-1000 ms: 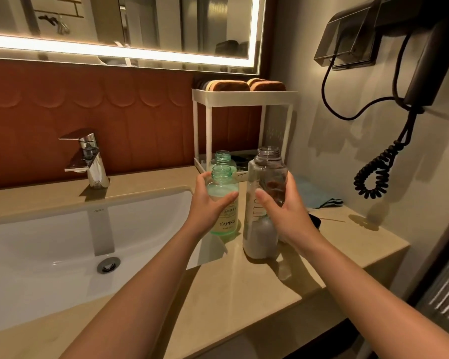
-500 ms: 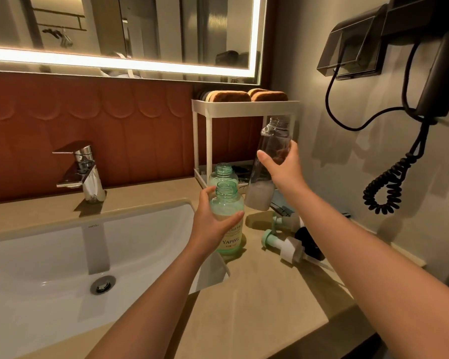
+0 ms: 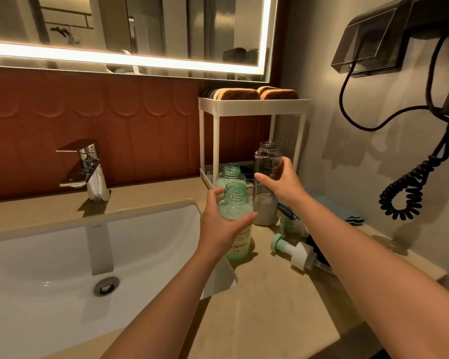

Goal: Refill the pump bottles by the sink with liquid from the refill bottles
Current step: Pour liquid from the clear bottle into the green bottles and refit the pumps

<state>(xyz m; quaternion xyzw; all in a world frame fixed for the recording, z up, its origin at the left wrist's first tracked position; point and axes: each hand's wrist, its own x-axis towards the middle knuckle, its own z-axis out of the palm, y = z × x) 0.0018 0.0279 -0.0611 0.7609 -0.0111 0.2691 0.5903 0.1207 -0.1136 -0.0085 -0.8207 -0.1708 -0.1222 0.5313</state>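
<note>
Lit mirror (image 3: pixel 130 29); red tiles (image 3: pixel 88 120); beige counter (image 3: pixel 270 307)

Green btl (image 3: pixel 236 208) uncapped; clear btl (image 3: pixel 266 164) upright.

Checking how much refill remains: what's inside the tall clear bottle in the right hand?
White liquid fills the bottom of the tall clear plastic bottle; above that it looks empty. The right hand hides part of its side.

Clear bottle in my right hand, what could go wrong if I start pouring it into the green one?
The front green bottle has a narrow neck, so liquid from the clear bottle may spill onto the counter. The second open green bottle just behind could get knocked over. The loose pump heads lie near your right forearm and might get swept off.
</note>
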